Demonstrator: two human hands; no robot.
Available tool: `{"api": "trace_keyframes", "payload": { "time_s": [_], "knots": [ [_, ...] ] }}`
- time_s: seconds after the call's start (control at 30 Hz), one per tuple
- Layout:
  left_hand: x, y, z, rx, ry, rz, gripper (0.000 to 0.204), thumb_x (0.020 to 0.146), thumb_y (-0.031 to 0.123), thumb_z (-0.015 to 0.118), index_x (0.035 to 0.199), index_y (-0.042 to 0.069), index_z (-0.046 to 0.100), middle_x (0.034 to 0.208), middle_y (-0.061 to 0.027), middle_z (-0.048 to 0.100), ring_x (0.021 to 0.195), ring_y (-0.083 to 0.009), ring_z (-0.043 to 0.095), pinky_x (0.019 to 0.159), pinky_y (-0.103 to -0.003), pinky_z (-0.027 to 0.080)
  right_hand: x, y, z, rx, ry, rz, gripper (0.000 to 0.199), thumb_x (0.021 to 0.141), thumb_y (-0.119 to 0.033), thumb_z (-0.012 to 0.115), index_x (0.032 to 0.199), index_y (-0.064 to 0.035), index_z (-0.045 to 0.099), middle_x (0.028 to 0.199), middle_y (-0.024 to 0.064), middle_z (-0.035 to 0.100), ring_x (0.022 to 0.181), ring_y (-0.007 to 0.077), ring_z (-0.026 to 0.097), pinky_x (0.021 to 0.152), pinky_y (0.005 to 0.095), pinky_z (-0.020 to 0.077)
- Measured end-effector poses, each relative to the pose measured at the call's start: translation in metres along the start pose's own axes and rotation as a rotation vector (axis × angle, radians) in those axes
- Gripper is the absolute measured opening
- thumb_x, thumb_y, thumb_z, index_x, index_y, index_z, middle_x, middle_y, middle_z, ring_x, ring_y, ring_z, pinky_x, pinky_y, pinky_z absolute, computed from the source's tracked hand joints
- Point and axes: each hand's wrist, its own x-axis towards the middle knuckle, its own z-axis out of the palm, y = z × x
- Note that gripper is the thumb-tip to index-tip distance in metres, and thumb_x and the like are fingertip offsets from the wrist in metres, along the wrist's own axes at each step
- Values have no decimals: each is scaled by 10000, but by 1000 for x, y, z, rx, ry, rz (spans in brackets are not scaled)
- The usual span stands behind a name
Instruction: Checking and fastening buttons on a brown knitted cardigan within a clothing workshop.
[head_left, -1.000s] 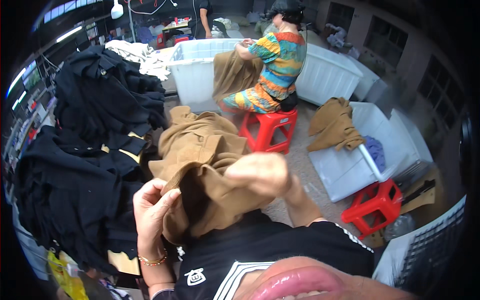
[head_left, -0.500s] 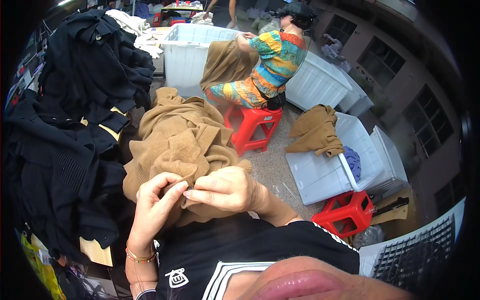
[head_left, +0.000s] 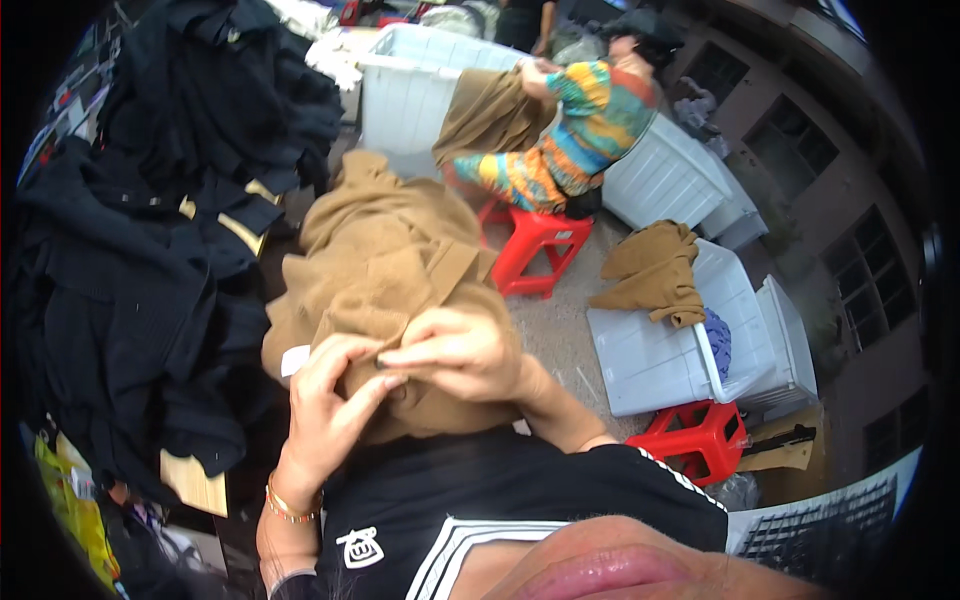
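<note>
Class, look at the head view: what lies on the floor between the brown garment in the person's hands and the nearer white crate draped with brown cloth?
In the head view, only bare grey floor lies between the brown garment and the white crate.

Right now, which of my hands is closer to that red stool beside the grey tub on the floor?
Right. Your right hand grips the brown garment on the side toward the red stool; your left hand pinches the same cloth farther over, by the black clothes pile.

two red stools (head_left: 533, 245), four white bins (head_left: 650, 355)
</note>
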Motion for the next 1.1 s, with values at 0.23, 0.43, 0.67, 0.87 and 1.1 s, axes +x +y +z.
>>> {"api": "trace_keyframes", "payload": {
  "time_s": [0.23, 0.43, 0.67, 0.87, 1.1],
  "knots": [
    [-14, -17, 0, -145, 40, -114, 225, 773, 83, 725, 950, -25, 636, 888, -101, 657, 836, -174, 622, 768, -274, 474, 5, 10, 2, -37, 7, -66, 252, 709, 20, 740, 946, -64, 722, 892, 66, 581, 806, 196, 618, 679, 264, 509],
    [-16, -25, 6, -493, 77, -217, 223, 789, 56, 736, 981, 3, 637, 948, -17, 642, 889, -74, 584, 794, -216, 468, 21, 19, 9, -23, 26, -122, 297, 732, 17, 677, 1029, 20, 663, 1087, 163, 609, 945, 250, 620, 830, 309, 482],
    [-18, -34, 12, -569, 117, -255, 236, 805, -29, 677, 1025, -6, 595, 1019, -71, 624, 957, -130, 602, 869, -256, 472, 17, 34, -1, 236, -170, 53, 325, 741, -5, 657, 1063, 34, 647, 1071, 164, 641, 999, 294, 616, 883, 352, 470],
    [-23, -36, 12, -504, 114, -302, 226, 819, -14, 684, 1028, -3, 598, 1020, -64, 620, 956, -126, 601, 867, -252, 476, 15, 35, 0, 97, -215, 38, 311, 727, 16, 663, 1037, 30, 658, 1029, 165, 644, 958, 283, 622, 840, 337, 485],
    [-23, -40, 12, -306, 136, -152, 269, 786, -7, 725, 1024, -14, 600, 1008, -72, 633, 944, -135, 610, 865, -255, 484, 14, 31, 1, -26, -168, -55, 304, 703, 13, 693, 1006, 29, 662, 969, 157, 656, 868, 271, 647, 772, 329, 510]
  ]
}}
